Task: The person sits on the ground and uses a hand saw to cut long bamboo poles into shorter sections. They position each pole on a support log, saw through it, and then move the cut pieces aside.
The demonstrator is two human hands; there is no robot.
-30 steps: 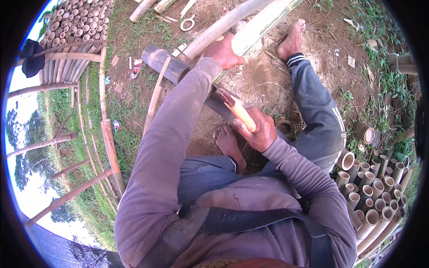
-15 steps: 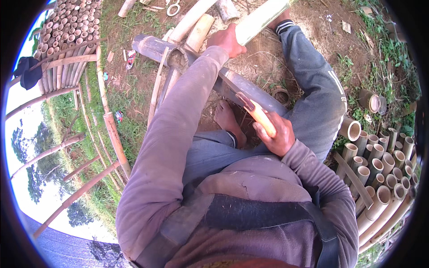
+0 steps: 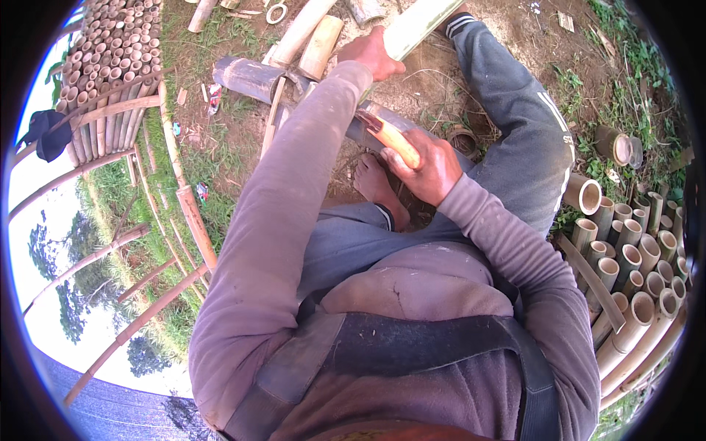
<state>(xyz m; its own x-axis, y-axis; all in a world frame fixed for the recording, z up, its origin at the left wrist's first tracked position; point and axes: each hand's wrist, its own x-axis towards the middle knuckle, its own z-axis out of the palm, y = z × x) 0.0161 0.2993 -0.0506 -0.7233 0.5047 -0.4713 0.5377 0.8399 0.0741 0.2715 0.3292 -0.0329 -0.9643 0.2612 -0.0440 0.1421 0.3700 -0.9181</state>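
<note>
My left hand [image 3: 373,55] is closed round a pale, peeled bamboo pole [image 3: 425,28], which slants up and to the right. In my right hand [image 3: 428,165] is the orange-brown wooden handle of a knife [image 3: 397,141]. Its handle points up and left toward my left forearm, and the blade is mostly hidden behind that sleeve. Beneath both hands a thick grey bamboo log [image 3: 246,78] lies crosswise, partly covered by my left arm. A bare foot [image 3: 373,182] rests on the ground below it.
Cut bamboo pieces [image 3: 321,45] lie beyond the log, near a bamboo ring [image 3: 276,12]. Upright bamboo tubes [image 3: 638,257] stand at the right, with a flat strip [image 3: 592,283] leaning on them. More stacked tubes [image 3: 110,55] and a bamboo rail [image 3: 195,224] are at the left.
My right hand has moved up and left with the knife, bringing the handle closer to my left forearm. The left hand still grips the pole in nearly the same place.
</note>
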